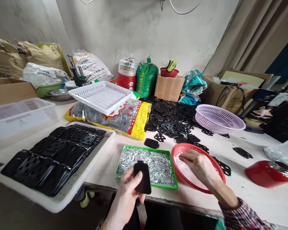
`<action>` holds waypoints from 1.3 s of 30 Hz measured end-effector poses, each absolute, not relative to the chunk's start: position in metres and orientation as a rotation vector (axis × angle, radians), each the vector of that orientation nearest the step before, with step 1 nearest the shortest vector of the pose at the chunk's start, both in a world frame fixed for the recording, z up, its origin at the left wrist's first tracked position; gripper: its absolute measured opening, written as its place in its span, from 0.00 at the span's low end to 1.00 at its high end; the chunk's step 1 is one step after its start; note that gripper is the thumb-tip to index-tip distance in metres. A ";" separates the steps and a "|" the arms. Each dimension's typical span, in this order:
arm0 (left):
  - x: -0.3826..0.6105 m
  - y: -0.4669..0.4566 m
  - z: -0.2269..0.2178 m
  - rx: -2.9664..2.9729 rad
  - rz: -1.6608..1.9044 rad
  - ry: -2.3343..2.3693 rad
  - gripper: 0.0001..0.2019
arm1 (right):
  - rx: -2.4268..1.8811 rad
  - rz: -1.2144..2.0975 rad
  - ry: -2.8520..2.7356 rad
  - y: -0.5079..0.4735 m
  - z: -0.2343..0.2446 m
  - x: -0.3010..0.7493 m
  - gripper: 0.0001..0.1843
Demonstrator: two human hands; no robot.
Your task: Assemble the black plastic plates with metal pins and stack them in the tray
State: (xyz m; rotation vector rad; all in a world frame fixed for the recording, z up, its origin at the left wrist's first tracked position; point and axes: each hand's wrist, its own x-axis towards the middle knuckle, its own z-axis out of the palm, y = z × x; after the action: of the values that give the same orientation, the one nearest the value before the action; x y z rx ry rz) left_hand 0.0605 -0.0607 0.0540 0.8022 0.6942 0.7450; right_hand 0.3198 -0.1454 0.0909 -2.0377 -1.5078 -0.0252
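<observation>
My left hand (128,187) grips a flat black plate (144,179) with rounded corners and a small tab on top, thumb across its face. Behind it lies a green tray (174,184) full of small silvery metal pins (156,164). My right hand (197,164) reaches into a red basket (218,169), fingers pinched together over pale, whitish contents (186,172). What the fingertips hold, if anything, is hidden. Beyond the green tray, a loose black plate (151,143) lies beside a plate with holes (159,137).
At left, a white tray (55,204) bears stacked black plates (62,150). A heap of perforated black plates (172,116) spreads behind, near a lilac basket (220,119). A white perforated tray (100,95) rests on a yellow-edged bag (140,123). A red jar (266,174) lies right.
</observation>
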 end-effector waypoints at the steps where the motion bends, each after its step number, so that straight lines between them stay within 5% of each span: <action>1: 0.062 -0.062 0.054 0.832 0.730 0.695 0.15 | -1.978 0.057 -1.497 -0.147 0.096 0.312 0.17; 7: 0.071 -0.069 0.052 1.052 0.651 0.711 0.16 | -1.501 0.615 -1.344 -0.139 0.108 0.244 0.12; 39: 0.076 -0.084 0.055 1.273 0.792 0.855 0.16 | -1.416 -0.065 -1.169 -0.140 0.068 0.196 0.08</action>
State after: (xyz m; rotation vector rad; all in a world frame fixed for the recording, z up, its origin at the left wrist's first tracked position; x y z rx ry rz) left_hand 0.0757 -0.0837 0.0547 1.2735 0.8547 0.7925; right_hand 0.1964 -0.1398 0.0685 -1.4163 -1.1690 -0.0651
